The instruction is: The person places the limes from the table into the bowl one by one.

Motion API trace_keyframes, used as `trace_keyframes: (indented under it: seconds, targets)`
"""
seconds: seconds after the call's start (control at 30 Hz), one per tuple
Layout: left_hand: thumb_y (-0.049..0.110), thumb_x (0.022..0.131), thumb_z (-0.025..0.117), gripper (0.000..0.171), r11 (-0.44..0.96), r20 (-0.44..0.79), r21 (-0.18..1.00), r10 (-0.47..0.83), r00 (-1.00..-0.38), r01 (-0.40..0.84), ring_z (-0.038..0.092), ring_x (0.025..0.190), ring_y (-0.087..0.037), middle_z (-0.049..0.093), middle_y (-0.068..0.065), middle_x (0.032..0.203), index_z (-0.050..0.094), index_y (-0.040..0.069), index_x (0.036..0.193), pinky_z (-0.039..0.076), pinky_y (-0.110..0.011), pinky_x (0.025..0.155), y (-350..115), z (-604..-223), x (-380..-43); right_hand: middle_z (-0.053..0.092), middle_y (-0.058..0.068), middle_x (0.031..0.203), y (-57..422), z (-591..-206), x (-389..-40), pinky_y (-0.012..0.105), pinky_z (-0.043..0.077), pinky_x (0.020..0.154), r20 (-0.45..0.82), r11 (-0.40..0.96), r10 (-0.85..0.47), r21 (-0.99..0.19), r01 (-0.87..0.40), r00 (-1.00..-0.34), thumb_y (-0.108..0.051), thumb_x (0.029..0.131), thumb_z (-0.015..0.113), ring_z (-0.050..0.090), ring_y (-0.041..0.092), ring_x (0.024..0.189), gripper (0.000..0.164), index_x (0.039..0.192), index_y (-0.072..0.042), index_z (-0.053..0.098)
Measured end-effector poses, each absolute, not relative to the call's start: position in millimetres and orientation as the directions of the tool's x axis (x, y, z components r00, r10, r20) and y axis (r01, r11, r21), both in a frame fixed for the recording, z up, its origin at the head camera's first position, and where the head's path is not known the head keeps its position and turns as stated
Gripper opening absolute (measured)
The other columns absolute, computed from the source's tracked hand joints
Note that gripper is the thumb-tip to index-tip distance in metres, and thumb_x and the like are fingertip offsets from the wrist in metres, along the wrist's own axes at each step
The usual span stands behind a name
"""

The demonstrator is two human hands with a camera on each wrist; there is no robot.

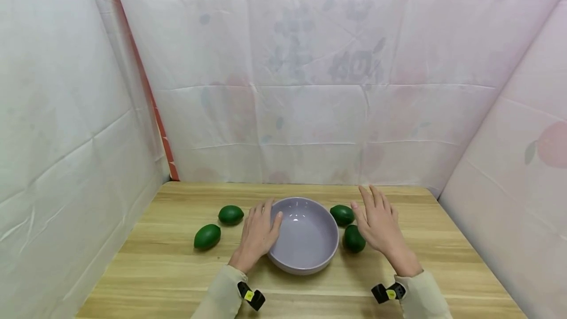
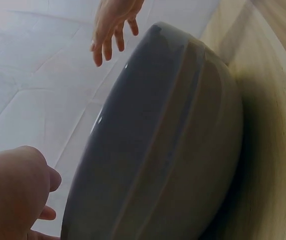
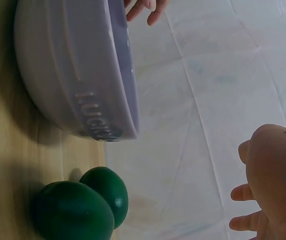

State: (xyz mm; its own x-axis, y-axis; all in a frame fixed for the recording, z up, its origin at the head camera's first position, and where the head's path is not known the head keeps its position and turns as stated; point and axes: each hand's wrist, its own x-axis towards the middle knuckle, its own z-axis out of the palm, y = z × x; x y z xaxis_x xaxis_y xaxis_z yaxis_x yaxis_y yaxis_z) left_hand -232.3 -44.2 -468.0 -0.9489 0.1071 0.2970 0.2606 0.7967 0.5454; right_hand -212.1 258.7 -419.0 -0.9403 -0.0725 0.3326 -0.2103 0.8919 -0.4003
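A lavender bowl [image 1: 303, 235] stands upright on the wooden table, raised lettering on its outer wall in the right wrist view. My left hand [image 1: 259, 230] is at its left rim, fingers extended and the thumb spread over the bowl's inside in the head view. My right hand [image 1: 378, 220] is raised to the right of the bowl, fingers spread and holding nothing. Two dark green limes, a rear lime [image 1: 342, 215] and a front lime [image 1: 354, 239], lie between the bowl and this hand. Left of the bowl lie another two, a rear lime [image 1: 231, 215] and a front lime [image 1: 207, 237].
Pale printed sheeting [image 1: 310, 112] hangs behind the table [image 1: 177, 279] and along both sides. A red strip [image 1: 146, 80] runs down the back left corner. Both wrists wear black straps with a yellow mark.
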Motion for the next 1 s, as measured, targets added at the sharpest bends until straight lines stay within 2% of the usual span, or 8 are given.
trace_keyframes:
  seconds: [0.3, 0.5, 0.8, 1.0]
  targets:
    - [0.040, 0.105, 0.047, 0.053, 0.777, 0.270, 0.578, 0.109, -0.957, 0.252, 0.054, 0.130, -0.040, 0.057, -0.021, 0.143, 0.046, 0.013, 0.150, 0.047, -0.058, 0.104, -39.1, -470.7, -233.4, 0.019, 0.033, 0.164, 261.4, -421.3, -209.5, 0.080, 0.022, 0.104, 0.275, 0.897, -0.075, -0.401, -0.185, -0.959, -0.041, 0.109, 0.035, 0.022, 0.061, 0.145, 0.062, 0.159, -0.003, 0.028]
    - [0.040, 0.105, 0.048, 0.055, 0.765, 0.232, 0.605, 0.096, -0.968, 0.221, 0.054, 0.130, -0.039, 0.055, -0.020, 0.145, 0.043, 0.012, 0.152, 0.048, -0.057, 0.104, -36.5, -471.8, -231.0, 0.022, 0.034, 0.162, 264.2, -427.7, -207.4, 0.080, 0.026, 0.102, 0.282, 0.906, -0.069, -0.384, -0.178, -0.957, -0.043, 0.109, 0.034, 0.026, 0.061, 0.142, 0.063, 0.158, -0.003, 0.031]
    - [0.040, 0.105, 0.049, 0.061, 0.742, 0.182, 0.641, 0.101, -0.978, 0.196, 0.052, 0.135, -0.041, 0.046, -0.022, 0.151, 0.038, 0.007, 0.155, 0.052, -0.058, 0.100, -32.4, -477.1, -225.3, 0.028, 0.035, 0.158, 268.7, -442.6, -201.8, 0.083, 0.033, 0.095, 0.283, 0.908, -0.069, -0.380, -0.178, -0.957, -0.037, 0.109, 0.041, 0.033, 0.061, 0.138, 0.061, 0.157, -0.002, 0.030]
    - [0.033, 0.103, 0.054, 0.061, 0.734, 0.195, 0.651, 0.086, -0.977, 0.195, 0.054, 0.131, -0.041, 0.046, -0.021, 0.151, 0.038, 0.006, 0.154, 0.052, -0.058, 0.101, -32.7, -479.3, -225.5, 0.028, 0.038, 0.157, 269.3, -452.7, -199.9, 0.081, 0.038, 0.093, 0.275, 0.904, -0.079, -0.385, -0.185, -0.958, -0.036, 0.108, 0.043, 0.036, 0.063, 0.136, 0.060, 0.154, 0.002, 0.034]
